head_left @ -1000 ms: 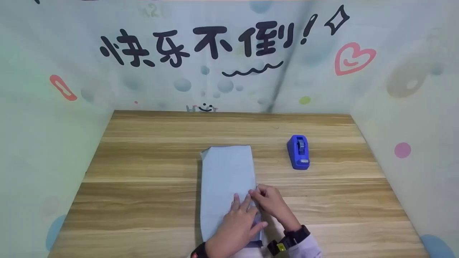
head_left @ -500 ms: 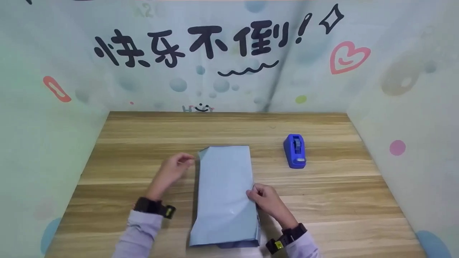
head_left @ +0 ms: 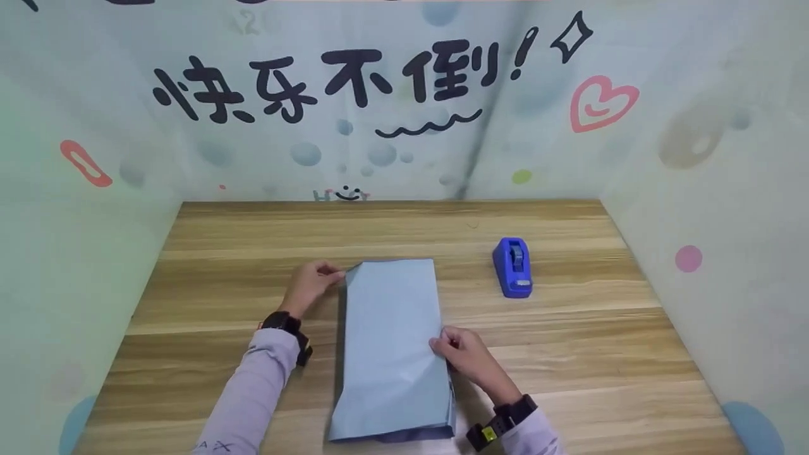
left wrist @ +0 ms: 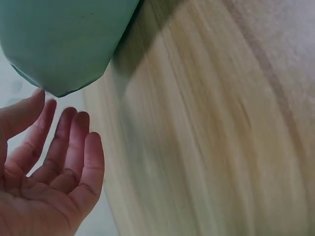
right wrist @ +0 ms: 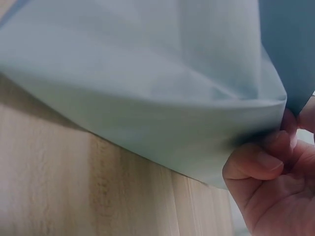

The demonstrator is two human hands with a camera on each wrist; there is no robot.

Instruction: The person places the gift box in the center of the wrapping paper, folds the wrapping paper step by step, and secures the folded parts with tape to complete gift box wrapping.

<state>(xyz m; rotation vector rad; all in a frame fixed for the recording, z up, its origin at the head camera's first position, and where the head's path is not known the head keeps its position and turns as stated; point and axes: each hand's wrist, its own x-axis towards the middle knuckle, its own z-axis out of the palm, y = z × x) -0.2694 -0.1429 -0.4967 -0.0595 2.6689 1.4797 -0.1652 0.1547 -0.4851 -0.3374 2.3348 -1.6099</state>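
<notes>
A light blue folded paper packet (head_left: 392,335) lies lengthwise at the front middle of the table, its lower end flaring out a little. At its folded far left corner is my left hand (head_left: 311,284). In the left wrist view the left thumb tip meets the corner's edge, while the loosely bent fingers (left wrist: 93,157) spread just below it. My right hand (head_left: 471,357) pinches the packet's right edge between thumb and fingers. Close up in the right wrist view, the paper (right wrist: 162,113) is creased beside the right thumb (right wrist: 256,164).
A blue tape dispenser (head_left: 513,268) stands to the right of the packet, towards the back. Printed cloth walls (head_left: 392,158) enclose the wooden table (head_left: 569,354) at the back and both sides.
My left hand has left the packet's lower right part, where it pressed, and moved across to the far left corner. The right hand keeps its pinch on the right edge.
</notes>
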